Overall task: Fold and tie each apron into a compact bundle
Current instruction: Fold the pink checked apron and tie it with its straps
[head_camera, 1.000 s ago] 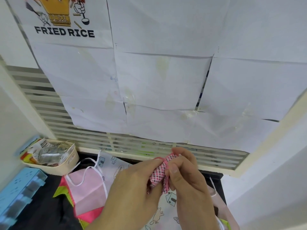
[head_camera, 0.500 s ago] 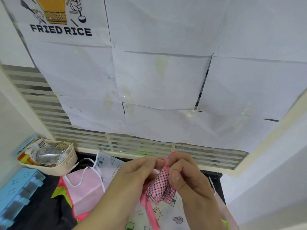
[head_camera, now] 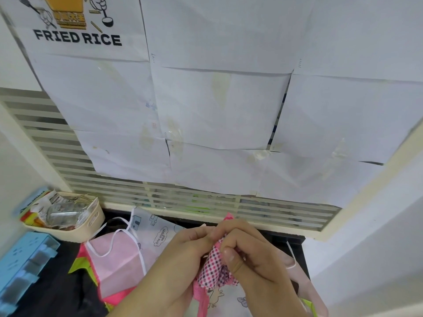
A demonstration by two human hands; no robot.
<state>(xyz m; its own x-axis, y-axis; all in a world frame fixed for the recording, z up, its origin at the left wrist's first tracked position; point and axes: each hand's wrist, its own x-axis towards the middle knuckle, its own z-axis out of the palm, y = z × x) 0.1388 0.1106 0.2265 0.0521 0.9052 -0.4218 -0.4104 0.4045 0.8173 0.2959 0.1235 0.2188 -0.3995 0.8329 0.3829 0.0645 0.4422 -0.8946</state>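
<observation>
A small bunched-up apron of pink checked cloth [head_camera: 211, 268] with a pink ribbon strap hangs between both hands at the bottom middle. My left hand [head_camera: 180, 261] pinches its top from the left. My right hand [head_camera: 249, 259] curls round it from the right, thumb pressed on the cloth. Below them lie other aprons: a white one with cartoon prints [head_camera: 155, 229] and a pale pink one with white strings [head_camera: 114, 259].
A cream basket [head_camera: 89, 227] full of packets stands at the back left on the dark table [head_camera: 57, 291]. A blue plastic organiser [head_camera: 23, 266] sits at the left edge. A papered wall with a slatted vent rises right behind the table.
The checked bundle has unrolled a little and dropped lower in my hands. Both hands shifted slightly down while still holding it together.
</observation>
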